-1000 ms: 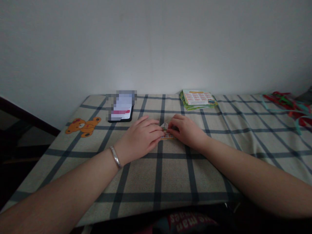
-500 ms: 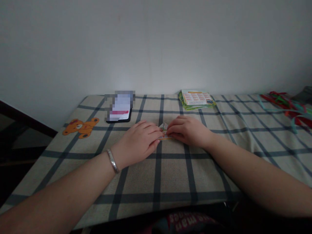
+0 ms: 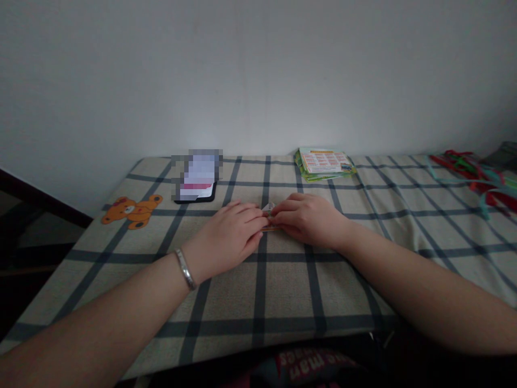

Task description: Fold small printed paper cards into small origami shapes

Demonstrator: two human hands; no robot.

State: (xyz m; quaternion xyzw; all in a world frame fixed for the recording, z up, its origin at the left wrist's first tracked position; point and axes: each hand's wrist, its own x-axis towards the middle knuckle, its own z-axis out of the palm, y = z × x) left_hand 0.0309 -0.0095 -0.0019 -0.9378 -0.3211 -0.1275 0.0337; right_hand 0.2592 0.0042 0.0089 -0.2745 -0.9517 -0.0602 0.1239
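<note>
A small piece of folded printed paper [image 3: 268, 207] lies on the checked tablecloth [image 3: 234, 302], mostly hidden by my fingers. Only its pale pointed top and a thin orange-edged strip at the bottom show. From the left, my left hand [image 3: 228, 234], with a silver bangle on the wrist, presses closed fingers on the paper. My right hand [image 3: 309, 220] pinches it from the other side. The fingertips of both hands nearly meet over the fold.
A lit phone [image 3: 197, 178], partly pixelated, lies at the back left beside a bear-shaped cutout [image 3: 133, 211]. Near the wall is a stack of printed leaflets [image 3: 326, 163]. Red, green and pale blue ribbons [image 3: 464, 164] lie at the far right.
My right fingers have shifted slightly left, closer to my left fingertips. Less of the paper's printed face shows between the hands. The left hand has barely moved.
</note>
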